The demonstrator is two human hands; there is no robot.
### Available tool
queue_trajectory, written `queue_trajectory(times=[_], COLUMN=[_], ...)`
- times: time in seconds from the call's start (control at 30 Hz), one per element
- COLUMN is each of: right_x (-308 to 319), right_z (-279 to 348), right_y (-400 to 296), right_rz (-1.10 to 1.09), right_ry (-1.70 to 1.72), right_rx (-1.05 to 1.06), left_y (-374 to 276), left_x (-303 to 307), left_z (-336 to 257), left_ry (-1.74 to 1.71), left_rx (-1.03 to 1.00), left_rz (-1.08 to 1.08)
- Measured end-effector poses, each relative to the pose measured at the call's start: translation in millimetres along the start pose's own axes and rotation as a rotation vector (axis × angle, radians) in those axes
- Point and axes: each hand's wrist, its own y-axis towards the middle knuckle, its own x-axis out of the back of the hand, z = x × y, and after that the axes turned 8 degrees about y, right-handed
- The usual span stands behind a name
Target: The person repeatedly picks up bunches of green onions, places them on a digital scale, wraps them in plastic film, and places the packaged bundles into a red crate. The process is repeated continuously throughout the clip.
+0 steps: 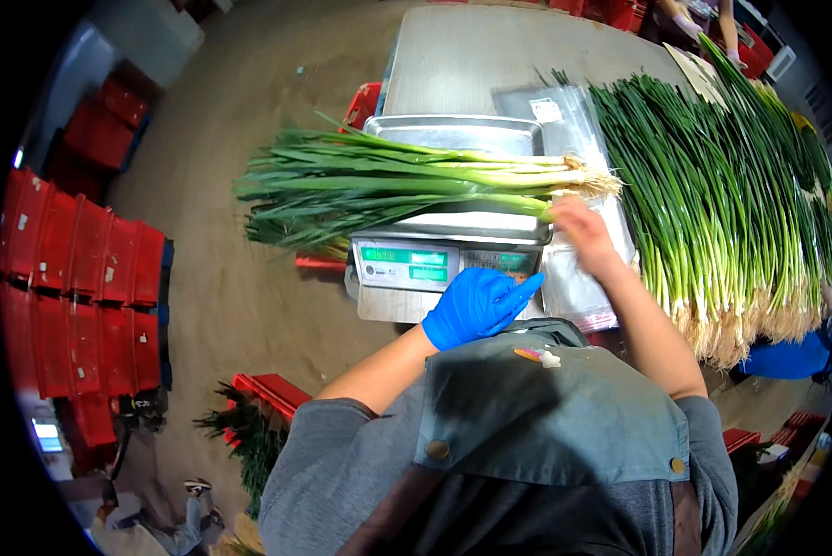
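Note:
A loose bunch of long green onions [416, 177] lies across the metal tray [458, 127] of a digital scale [405, 265], leaves to the left and roots to the right. My bare right hand [583, 226], blurred, is at the root end of the lowest stalk; whether its fingers grip it is unclear. My left hand [482, 306], in a blue glove, is in front of the scale's keypad with fingers bent and pointing right; nothing shows in it. Clear plastic bags [576, 278] lie to the right of the tray, partly under the roots.
Many green onions [708, 208] are spread in a thick row on the right. A pale table [471, 52] extends beyond the scale. Stacked red crates [86, 299] stand on the left. A co-worker's gloved hands [687, 28] are at the top right; another person [159, 532] is at the lower left.

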Motion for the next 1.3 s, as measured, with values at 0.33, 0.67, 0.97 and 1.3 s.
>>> queue_trajectory(times=[0.33,0.67,0.97,1.3], right_x=[263.1,228.5,91.7,55.7], right_z=[-75.9,-104.5,-128.3,-133.7], right_y=[-114.9,-135.2,49.6,33.4], right_rz=[-0.963,-0.636,-0.227,-0.552], right_ry=[-0.508,-1.009,0.012,0.576], right_rx=[-0.187,-0.332,-0.196,-0.461], left_y=[-33.5,9.4,98.6,106.8], left_x=[-7.1,-3.2,-20.6,-38.9], left_z=[28.7,50.3,112.0,133.9], left_ry=[-0.059,0.043,0.598,0.590], left_rx=[0.214,0.112,0.197,0.097], left_rz=[-0.018,-0.163,0.204,0.141])
